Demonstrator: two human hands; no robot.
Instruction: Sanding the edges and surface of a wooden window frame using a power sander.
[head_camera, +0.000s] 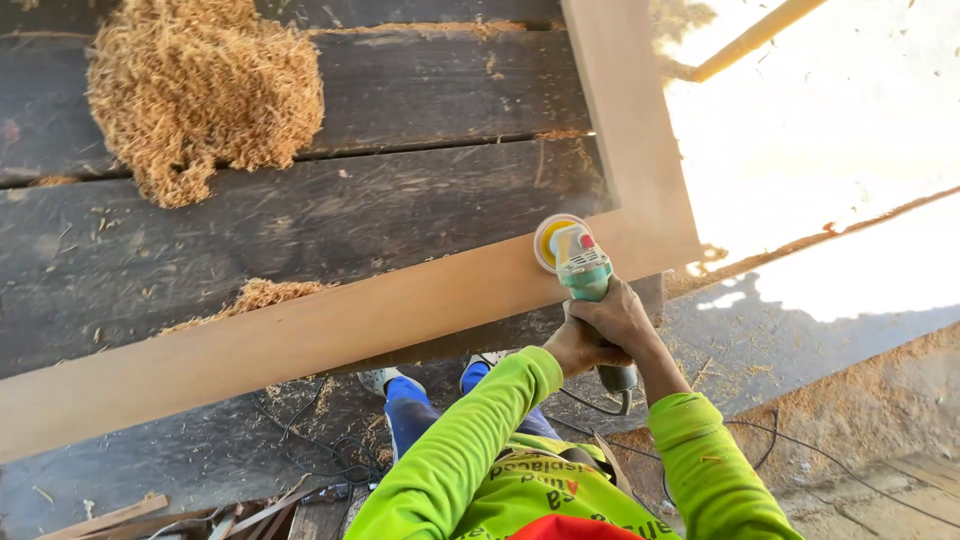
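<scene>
A green electric sander (583, 268) with a round yellow disc rests on the near rail of a light brown wooden frame (330, 325), close to its right corner. My right hand (622, 318) wraps the sander's body from the right. My left hand (572, 347) grips the same body just below it. Both sleeves are bright green. The frame's other rail (628, 110) runs away toward the top of the view.
The frame lies on a dark plank workbench (250, 220) with a big heap of wood shavings (200, 90) at the top left and a smaller one (262, 294) by the rail. A black cable (330, 450) trails on the floor near my shoes. Bright sunlit ground lies to the right.
</scene>
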